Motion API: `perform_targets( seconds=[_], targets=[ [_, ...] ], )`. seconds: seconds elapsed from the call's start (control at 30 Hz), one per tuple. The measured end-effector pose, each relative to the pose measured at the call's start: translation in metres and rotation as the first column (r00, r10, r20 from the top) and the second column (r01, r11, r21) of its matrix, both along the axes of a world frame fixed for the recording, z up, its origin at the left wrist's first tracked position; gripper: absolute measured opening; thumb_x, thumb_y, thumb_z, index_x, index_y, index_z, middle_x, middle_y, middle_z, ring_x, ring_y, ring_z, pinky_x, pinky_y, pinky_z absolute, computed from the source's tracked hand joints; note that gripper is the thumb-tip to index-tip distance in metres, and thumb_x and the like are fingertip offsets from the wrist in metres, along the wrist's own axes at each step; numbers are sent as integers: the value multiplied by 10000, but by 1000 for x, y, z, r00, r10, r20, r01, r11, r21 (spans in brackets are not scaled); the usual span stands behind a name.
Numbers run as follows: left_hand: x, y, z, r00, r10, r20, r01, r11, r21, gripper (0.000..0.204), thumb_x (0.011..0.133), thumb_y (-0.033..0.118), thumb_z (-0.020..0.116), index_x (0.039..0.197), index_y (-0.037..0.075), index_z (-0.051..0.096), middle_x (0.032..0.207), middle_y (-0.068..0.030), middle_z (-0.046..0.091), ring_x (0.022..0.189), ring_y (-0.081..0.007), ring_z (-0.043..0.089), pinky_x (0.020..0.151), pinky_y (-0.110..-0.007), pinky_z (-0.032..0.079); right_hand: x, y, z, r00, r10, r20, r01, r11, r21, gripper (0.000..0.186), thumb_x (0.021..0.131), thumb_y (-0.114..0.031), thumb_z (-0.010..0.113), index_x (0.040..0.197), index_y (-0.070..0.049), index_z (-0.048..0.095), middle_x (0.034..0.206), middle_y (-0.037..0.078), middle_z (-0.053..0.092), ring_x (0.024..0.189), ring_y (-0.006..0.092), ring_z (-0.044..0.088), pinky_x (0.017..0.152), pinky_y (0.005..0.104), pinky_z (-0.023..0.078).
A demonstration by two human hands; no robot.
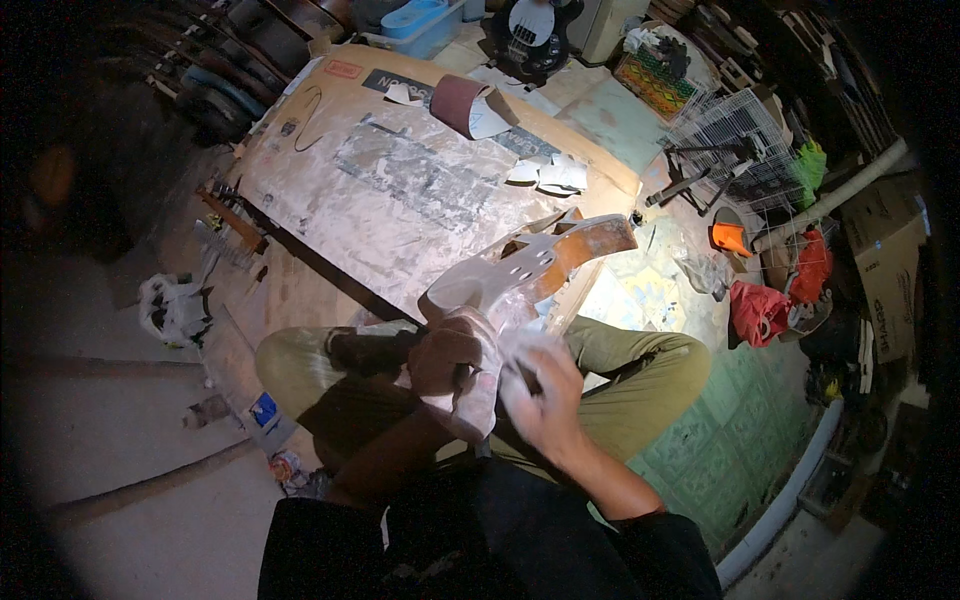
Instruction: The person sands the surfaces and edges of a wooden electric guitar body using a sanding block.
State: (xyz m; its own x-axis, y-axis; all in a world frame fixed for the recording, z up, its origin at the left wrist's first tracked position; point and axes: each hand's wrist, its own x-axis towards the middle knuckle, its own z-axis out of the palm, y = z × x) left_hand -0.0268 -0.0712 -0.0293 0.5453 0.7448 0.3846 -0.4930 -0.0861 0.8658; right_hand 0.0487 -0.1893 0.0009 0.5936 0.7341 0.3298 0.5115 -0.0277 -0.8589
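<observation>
An unfinished electric guitar body [478, 283] lies tilted across my lap, its upper end over the board's near edge. It is coated grey-white, with brown wood along one side and several small holes. My left hand [443, 362], dusty and partly in shadow, is closed around its lower part. Against the body's right edge is my right hand [548, 392], fingers curled and blurred by motion. Something pale shows at its fingertips, too smeared to name. A curled sheet of maroon sandpaper [458, 107] rests on the dusty board [300, 180] beyond.
Torn white paper pieces [560, 175] lie near the board's right corner. A black guitar [535, 38] and a blue tub [415, 28] stand behind it. Wire racks [735, 140], an orange item [730, 238] and red bags [760, 312] crowd the right; a white plastic bag [172, 310] sits left.
</observation>
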Motion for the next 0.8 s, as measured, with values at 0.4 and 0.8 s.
perform_targets(
  seconds=[0.4, 0.8],
  targets=[
    [0, 0, -7, 998, 3, -63, -2, 1000, 14, 225, 803, 170, 709, 842, -2, 569, 748, -92, 573, 684, -191, 535, 629, -346, 443, 7, 7, 0, 994, -22, -109, 23, 1000, 8, 316, 727, 53, 682, 1041, 18, 699, 1051, 184, 687, 955, 299, 678, 850, 351, 527],
    [-1, 17, -11, 991, -57, -125, 59, 998, 7, 194, 801, 149, 695, 836, -1, 578, 743, -87, 574, 668, -178, 531, 610, -328, 439, 0, 13, 14, 1000, 2, -18, -1, 1000, 12, 330, 732, 19, 662, 1061, 8, 691, 1042, 196, 679, 942, 340, 674, 842, 373, 538]
  ],
)
